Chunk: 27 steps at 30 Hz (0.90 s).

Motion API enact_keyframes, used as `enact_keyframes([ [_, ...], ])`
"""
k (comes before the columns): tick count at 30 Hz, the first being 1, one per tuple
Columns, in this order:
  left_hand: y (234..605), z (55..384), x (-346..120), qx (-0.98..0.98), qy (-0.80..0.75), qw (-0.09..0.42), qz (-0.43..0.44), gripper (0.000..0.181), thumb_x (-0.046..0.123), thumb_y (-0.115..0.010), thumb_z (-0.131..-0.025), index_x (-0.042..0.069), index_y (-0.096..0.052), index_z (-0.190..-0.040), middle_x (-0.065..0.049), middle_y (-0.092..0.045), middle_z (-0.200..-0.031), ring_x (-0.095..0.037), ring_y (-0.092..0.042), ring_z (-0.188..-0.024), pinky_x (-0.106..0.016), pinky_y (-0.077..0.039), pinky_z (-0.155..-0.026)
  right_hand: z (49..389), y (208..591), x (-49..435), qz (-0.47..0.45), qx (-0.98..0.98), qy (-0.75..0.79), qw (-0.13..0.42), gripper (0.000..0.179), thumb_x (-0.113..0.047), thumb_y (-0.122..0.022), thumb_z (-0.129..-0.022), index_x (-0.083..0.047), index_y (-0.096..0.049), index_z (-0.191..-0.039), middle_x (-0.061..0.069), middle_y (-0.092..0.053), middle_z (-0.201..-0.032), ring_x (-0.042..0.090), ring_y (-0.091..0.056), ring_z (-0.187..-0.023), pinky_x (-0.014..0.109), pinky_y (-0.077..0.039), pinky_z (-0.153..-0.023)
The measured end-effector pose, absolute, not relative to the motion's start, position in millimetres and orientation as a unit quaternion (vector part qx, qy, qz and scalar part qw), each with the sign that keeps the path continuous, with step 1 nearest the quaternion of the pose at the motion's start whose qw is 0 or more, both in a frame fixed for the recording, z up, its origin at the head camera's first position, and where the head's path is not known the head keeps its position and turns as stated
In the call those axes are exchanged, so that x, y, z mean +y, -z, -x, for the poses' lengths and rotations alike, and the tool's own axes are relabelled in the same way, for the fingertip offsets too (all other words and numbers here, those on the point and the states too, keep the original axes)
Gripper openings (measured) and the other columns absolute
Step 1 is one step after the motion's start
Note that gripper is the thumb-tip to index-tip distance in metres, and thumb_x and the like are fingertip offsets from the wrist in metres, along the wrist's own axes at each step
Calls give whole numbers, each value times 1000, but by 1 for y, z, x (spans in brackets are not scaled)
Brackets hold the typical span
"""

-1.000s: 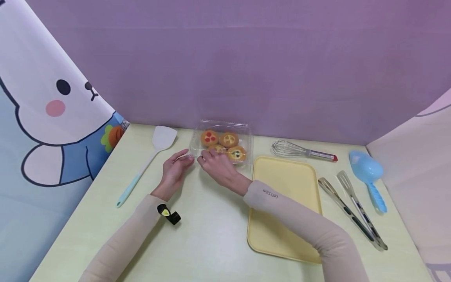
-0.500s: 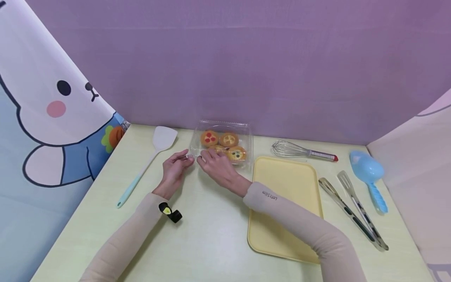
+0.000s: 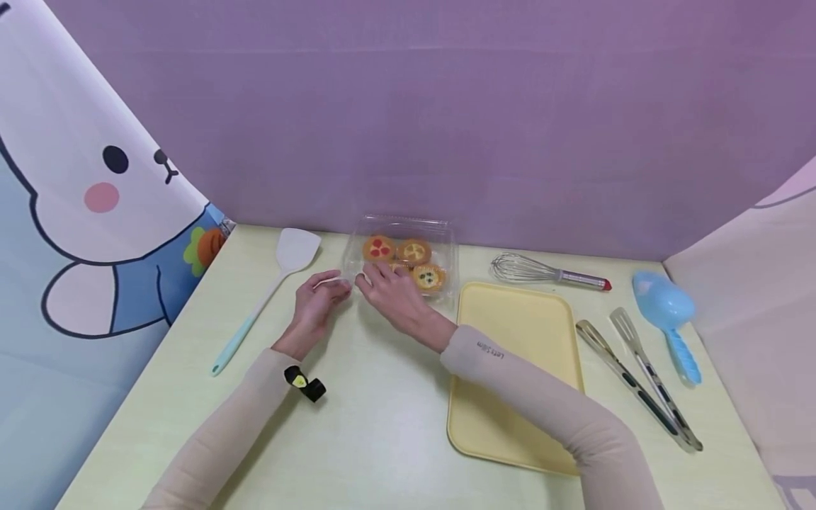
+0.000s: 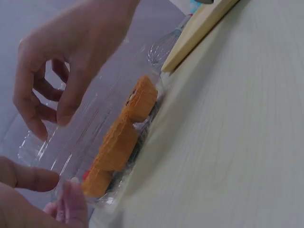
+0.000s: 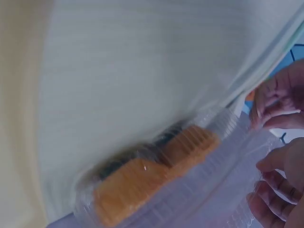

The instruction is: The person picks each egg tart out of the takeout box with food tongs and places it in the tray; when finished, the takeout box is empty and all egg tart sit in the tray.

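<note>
A clear plastic clamshell box [image 3: 451, 265] lies at the back of the table, holding several round orange-brown tarts [image 3: 414, 251] with different toppings. My left hand [image 3: 314, 306] pinches the box's front left corner between thumb and fingers. Beside it, my right hand [image 3: 398, 297] reaches across the box front, with curled fingers and thumb at the lid's edge near that corner. In the left wrist view the right hand [image 4: 66, 66] is above the box, thumb and fingertips close together. The right wrist view shows both hands at the same end of the clear plastic, near the tarts [image 5: 137, 185].
A yellow tray [image 3: 510, 439] lies under my right forearm. Behind it is a whisk [image 3: 548, 273]. To the right lie metal tongs [image 3: 644, 386] and a blue scoop [image 3: 666, 312]. A white spatula with a pale blue handle [image 3: 268, 294] lies left of my left hand.
My right fingers have shifted slightly at the lid's edge, and the shine on the lid looks different. The left hand stays at the corner, and the other things have not moved.
</note>
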State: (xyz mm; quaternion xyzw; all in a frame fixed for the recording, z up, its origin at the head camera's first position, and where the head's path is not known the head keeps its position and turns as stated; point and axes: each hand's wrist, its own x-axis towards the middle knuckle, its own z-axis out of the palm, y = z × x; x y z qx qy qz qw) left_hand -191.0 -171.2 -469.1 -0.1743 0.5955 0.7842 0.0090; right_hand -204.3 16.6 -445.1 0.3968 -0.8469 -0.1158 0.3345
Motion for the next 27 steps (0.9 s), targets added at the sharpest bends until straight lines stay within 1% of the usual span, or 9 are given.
enact_keyframes([
  [5,467,199,-179,629,-760,38,163,48,2,-58,-100,-3,-47,-146,7,-72,-95,-5,-69,-82,-27,-62,-84,206,433,25,-383,-850,83,350,20,-6,-70,-95,-16,-69,-112,0,-69,-114,17,-69,-100,28,-63,-75],
  [8,465,207,-183,630,-757,50,163,47,9,-57,-104,0,-47,-149,5,-71,-104,-8,-68,-90,-23,-61,-82,206,426,34,-369,-859,67,348,19,-5,-70,-95,-16,-70,-110,0,-70,-114,17,-69,-100,26,-62,-69],
  [12,464,219,-189,619,-766,76,159,46,18,-50,-110,5,-46,-154,2,-68,-118,-15,-66,-108,-21,-59,-87,205,417,51,-352,-868,47,348,17,-4,-68,-97,-14,-72,-109,1,-71,-110,18,-69,-99,26,-61,-60],
  [14,463,224,-190,617,-767,86,155,47,19,-46,-111,7,-43,-157,1,-66,-120,-17,-64,-114,-20,-58,-88,204,414,60,-344,-869,38,353,18,-2,-66,-96,-13,-72,-108,3,-72,-108,19,-70,-96,27,-61,-60],
  [18,463,232,-190,623,-766,82,138,50,15,-51,-109,5,-42,-158,5,-68,-112,-15,-65,-105,-19,-56,-82,203,410,79,-328,-873,19,360,19,4,-64,-93,-9,-70,-106,5,-71,-100,20,-70,-90,26,-57,-55],
  [19,464,234,-190,625,-766,79,131,52,12,-53,-108,4,-42,-158,8,-68,-106,-12,-64,-98,-18,-55,-80,204,409,84,-322,-875,16,360,20,5,-63,-93,-9,-69,-105,5,-71,-99,20,-69,-88,26,-56,-54],
  [21,465,238,-189,631,-763,75,119,55,6,-57,-105,3,-42,-158,11,-69,-102,-7,-63,-92,-17,-55,-76,205,408,93,-311,-879,8,361,19,6,-62,-93,-8,-69,-104,6,-71,-97,21,-70,-86,26,-53,-51],
  [24,467,242,-190,645,-753,81,106,58,1,-57,-103,3,-41,-158,9,-68,-108,-4,-62,-92,-15,-53,-74,208,406,105,-294,-885,5,362,16,5,-63,-94,-7,-69,-103,8,-72,-95,22,-71,-82,26,-51,-47],
  [27,468,245,-191,660,-739,98,97,58,0,-57,-102,4,-42,-158,2,-63,-122,-3,-61,-95,-16,-52,-74,210,403,114,-284,-888,-2,362,13,2,-66,-93,-5,-69,-103,10,-73,-95,24,-71,-80,27,-53,-48],
])
